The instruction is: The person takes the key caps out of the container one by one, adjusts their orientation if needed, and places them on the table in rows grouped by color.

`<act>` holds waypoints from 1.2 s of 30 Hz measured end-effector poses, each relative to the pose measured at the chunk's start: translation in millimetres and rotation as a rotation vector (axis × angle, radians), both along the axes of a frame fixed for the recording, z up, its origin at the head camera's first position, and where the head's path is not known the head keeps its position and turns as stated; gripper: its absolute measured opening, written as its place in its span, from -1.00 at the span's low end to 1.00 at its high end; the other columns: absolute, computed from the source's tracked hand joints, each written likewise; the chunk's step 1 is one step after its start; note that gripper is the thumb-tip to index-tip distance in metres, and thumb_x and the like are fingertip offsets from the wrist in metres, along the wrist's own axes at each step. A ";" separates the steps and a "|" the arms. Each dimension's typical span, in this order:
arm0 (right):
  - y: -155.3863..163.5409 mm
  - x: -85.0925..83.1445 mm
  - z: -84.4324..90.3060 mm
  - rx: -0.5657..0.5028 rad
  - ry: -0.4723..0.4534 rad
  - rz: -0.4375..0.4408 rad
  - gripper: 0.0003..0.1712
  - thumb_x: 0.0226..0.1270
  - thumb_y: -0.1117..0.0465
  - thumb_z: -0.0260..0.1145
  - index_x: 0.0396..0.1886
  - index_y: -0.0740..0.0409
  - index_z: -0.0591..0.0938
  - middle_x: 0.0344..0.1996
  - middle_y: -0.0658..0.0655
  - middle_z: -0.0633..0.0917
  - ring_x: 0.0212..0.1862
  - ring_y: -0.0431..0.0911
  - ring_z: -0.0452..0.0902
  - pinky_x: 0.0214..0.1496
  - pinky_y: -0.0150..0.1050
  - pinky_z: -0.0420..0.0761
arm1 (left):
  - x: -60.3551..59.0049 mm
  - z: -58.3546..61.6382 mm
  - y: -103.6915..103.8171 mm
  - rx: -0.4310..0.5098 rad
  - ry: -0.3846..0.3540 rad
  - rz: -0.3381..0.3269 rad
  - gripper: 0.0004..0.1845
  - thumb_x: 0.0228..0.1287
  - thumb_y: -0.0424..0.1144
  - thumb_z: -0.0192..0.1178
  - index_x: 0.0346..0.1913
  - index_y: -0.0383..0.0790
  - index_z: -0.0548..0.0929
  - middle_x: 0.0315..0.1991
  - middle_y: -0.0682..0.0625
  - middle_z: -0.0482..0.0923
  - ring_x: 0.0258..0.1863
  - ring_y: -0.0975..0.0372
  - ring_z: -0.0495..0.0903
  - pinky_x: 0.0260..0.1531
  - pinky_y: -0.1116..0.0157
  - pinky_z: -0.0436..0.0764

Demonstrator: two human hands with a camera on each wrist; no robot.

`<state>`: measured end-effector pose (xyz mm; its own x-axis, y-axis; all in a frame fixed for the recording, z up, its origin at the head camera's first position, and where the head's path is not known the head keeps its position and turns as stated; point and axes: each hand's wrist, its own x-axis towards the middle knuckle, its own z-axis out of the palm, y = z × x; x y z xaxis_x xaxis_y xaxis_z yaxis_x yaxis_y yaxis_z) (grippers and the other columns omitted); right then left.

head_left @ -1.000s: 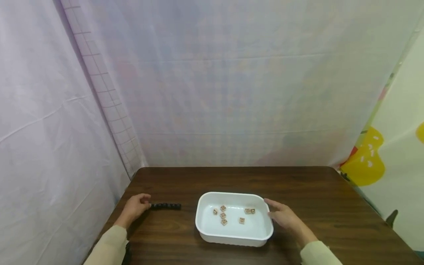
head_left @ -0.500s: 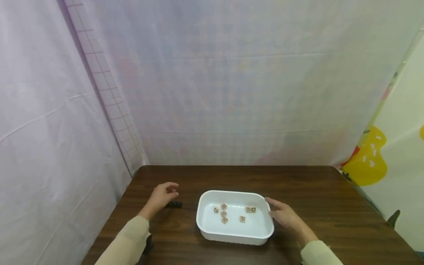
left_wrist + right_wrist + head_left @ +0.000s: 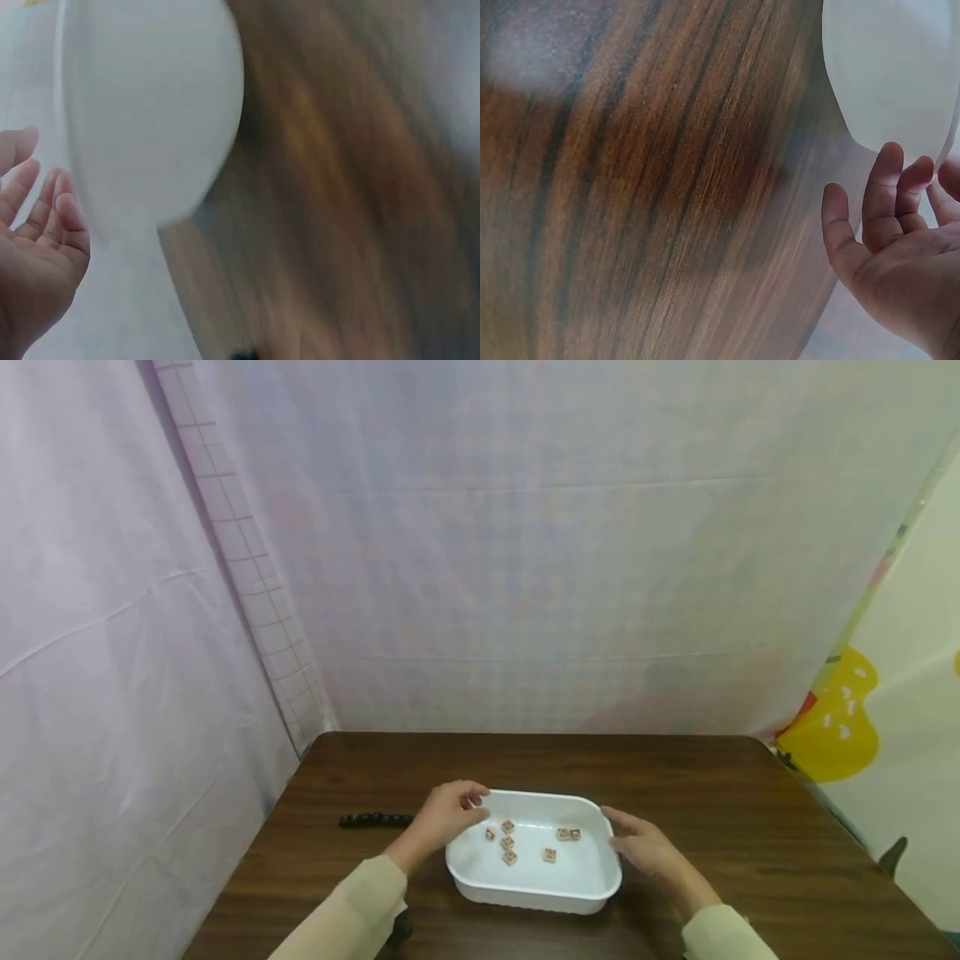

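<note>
A white rectangular tray [image 3: 536, 899] with rounded corners stands on the brown table. On its floor lie several small light wooden square tiles [image 3: 550, 855] with dark markings. My left hand [image 3: 445, 814] is at the tray's left rim, fingers loosely bent, nothing between them. In the left wrist view, the left hand [image 3: 41, 247] shows palm and curved fingers beside the tray wall [image 3: 150, 112]. My right hand [image 3: 645, 847] rests at the right rim, its thumb and index fingertip on the edge. In the right wrist view, relaxed fingers [image 3: 885, 176] lie near the tray's outer wall [image 3: 889, 75].
Left of the tray lies a row of black pieces [image 3: 371, 820] in a line, partly hidden by the left forearm. The wood-grain table [image 3: 712, 777] has a pale curtain [image 3: 525, 568] behind it and another at the left.
My left hand has moved right, from the left end of the black row to the tray's left rim, uncovering that row's left end. The right hand stays at the right rim.
</note>
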<state>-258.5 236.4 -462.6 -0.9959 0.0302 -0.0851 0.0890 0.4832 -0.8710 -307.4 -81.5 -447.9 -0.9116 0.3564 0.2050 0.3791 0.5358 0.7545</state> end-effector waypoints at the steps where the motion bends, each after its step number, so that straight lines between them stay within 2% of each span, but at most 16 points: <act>1: 0.1 -0.1 0.0 0.003 0.000 0.000 -0.36 0.25 0.44 0.19 0.37 0.38 0.39 0.18 0.52 0.50 -0.01 0.12 0.57 -0.02 -0.08 0.60 | 1.8 -1.5 6.3 -0.018 0.005 -0.017 -0.73 0.25 -0.32 0.35 -0.01 -0.30 0.70 -0.27 0.01 0.62 -0.27 0.21 0.54 -0.27 0.26 0.55; 5: 0.2 -0.1 -0.3 0.005 -0.003 -0.009 -0.35 0.23 0.43 0.21 0.37 0.37 0.39 0.18 0.52 0.49 -0.02 0.12 0.58 -0.05 -0.09 0.61 | 7.9 -10.2 25.7 -0.123 0.056 -0.062 -0.79 0.13 -0.34 0.42 -0.17 -0.34 0.73 -0.44 0.08 0.55 -0.42 0.32 0.46 -0.39 0.36 0.48; 9: 0.2 -0.2 -0.5 -0.003 -0.004 -0.011 -0.34 0.22 0.43 0.22 0.37 0.37 0.39 0.18 0.53 0.49 -0.04 0.10 0.58 -0.10 -0.16 0.61 | 11.7 -16.1 37.5 -0.240 0.109 -0.055 -0.83 0.00 -0.33 0.49 -0.35 -0.29 0.72 -0.56 0.11 0.51 -0.53 0.36 0.39 -0.45 0.40 0.44; 11: 0.4 -0.1 -0.5 0.001 0.003 -0.009 -0.35 0.23 0.44 0.22 0.37 0.38 0.39 0.18 0.53 0.49 -0.05 0.10 0.58 -0.12 -0.19 0.60 | 12.7 -18.0 41.8 -0.293 0.116 -0.046 -0.83 -0.06 -0.30 0.51 -0.43 -0.24 0.70 -0.51 0.09 0.59 -0.50 0.35 0.44 -0.40 0.41 0.46; 14: 0.8 -0.1 -1.0 -0.001 0.018 -0.001 -0.35 0.23 0.44 0.22 0.36 0.40 0.39 0.15 0.53 0.51 -0.07 0.09 0.59 -0.14 -0.22 0.59 | 13.3 -20.9 46.6 -0.395 0.118 -0.045 -0.77 -0.10 -0.23 0.53 -0.56 -0.15 0.62 -0.31 0.06 0.71 -0.40 0.33 0.53 -0.30 0.43 0.48; 17: 1.1 -0.2 -1.5 -0.012 0.017 0.001 -0.35 0.23 0.45 0.22 0.36 0.40 0.39 0.09 0.50 0.56 -0.12 0.07 0.59 -0.18 -0.22 0.59 | 13.7 -23.6 49.5 -0.481 0.104 -0.046 -0.74 -0.08 -0.19 0.49 -0.62 -0.09 0.56 -0.13 0.06 0.72 -0.32 0.33 0.57 -0.26 0.44 0.49; 19: 1.2 -0.2 -1.3 -0.003 0.020 -0.002 -0.36 0.23 0.44 0.22 0.35 0.40 0.40 0.06 0.47 0.58 -0.13 0.04 0.58 -0.19 -0.24 0.57 | 13.5 -24.9 50.6 -0.523 0.109 -0.052 -0.78 -0.05 -0.20 0.44 -0.61 -0.08 0.56 -0.13 0.08 0.71 -0.33 0.32 0.56 -0.27 0.43 0.49; 23: 1.9 -0.4 -0.9 0.007 0.022 0.006 -0.35 0.22 0.44 0.23 0.36 0.40 0.39 -0.17 0.38 0.63 -0.25 0.00 0.54 -0.24 -0.24 0.53 | 13.1 -25.9 51.5 -0.532 0.117 -0.074 -0.92 -0.06 -0.26 0.38 -0.49 -0.12 0.67 -0.27 0.08 0.70 -0.33 0.27 0.58 -0.24 0.39 0.52; 25: 2.2 -0.8 -0.9 0.006 0.024 0.009 -0.35 0.23 0.44 0.23 0.36 0.40 0.39 -0.21 0.35 0.63 -0.27 0.00 0.54 -0.24 -0.23 0.54 | 13.4 -24.8 51.2 -0.506 0.104 -0.082 -0.90 -0.06 -0.28 0.39 -0.41 -0.16 0.72 -0.29 0.06 0.69 -0.29 0.24 0.60 -0.17 0.36 0.53; 27: 2.7 -1.7 -1.0 0.008 0.021 0.009 -0.35 0.24 0.43 0.23 0.36 0.40 0.38 -0.16 0.39 0.63 -0.24 0.01 0.56 -0.22 -0.23 0.55 | 13.7 -23.7 50.8 -0.485 0.083 -0.080 -0.86 -0.06 -0.28 0.41 -0.37 -0.19 0.73 -0.26 0.04 0.70 -0.24 0.21 0.61 -0.11 0.33 0.54; 29: 2.9 -2.4 -1.1 0.011 0.021 0.007 -0.36 0.25 0.43 0.23 0.36 0.39 0.39 -0.02 0.44 0.61 -0.16 0.03 0.58 -0.19 -0.23 0.57 | 13.9 -22.8 50.4 -0.483 0.071 -0.075 -0.84 -0.05 -0.27 0.41 -0.34 -0.21 0.75 -0.12 0.01 0.71 -0.12 0.18 0.63 -0.02 0.33 0.53; 31: 3.0 -2.9 -1.4 0.009 0.016 0.004 -0.36 0.26 0.43 0.22 0.36 0.38 0.39 0.02 0.45 0.59 -0.13 0.05 0.58 -0.17 -0.23 0.57 | 13.5 -22.8 50.3 -0.495 0.073 -0.078 -0.84 -0.03 -0.25 0.42 -0.34 -0.20 0.76 0.00 -0.01 0.69 -0.03 0.16 0.63 0.03 0.33 0.51; 36: 2.3 -2.0 -1.9 0.001 0.015 0.004 -0.36 0.25 0.44 0.22 0.36 0.40 0.40 0.02 0.46 0.60 -0.13 0.06 0.58 -0.17 -0.24 0.57 | 12.2 -25.2 50.0 -0.504 0.093 -0.103 -0.90 0.00 -0.25 0.41 -0.39 -0.17 0.77 -0.01 -0.01 0.70 0.00 0.17 0.63 0.04 0.35 0.51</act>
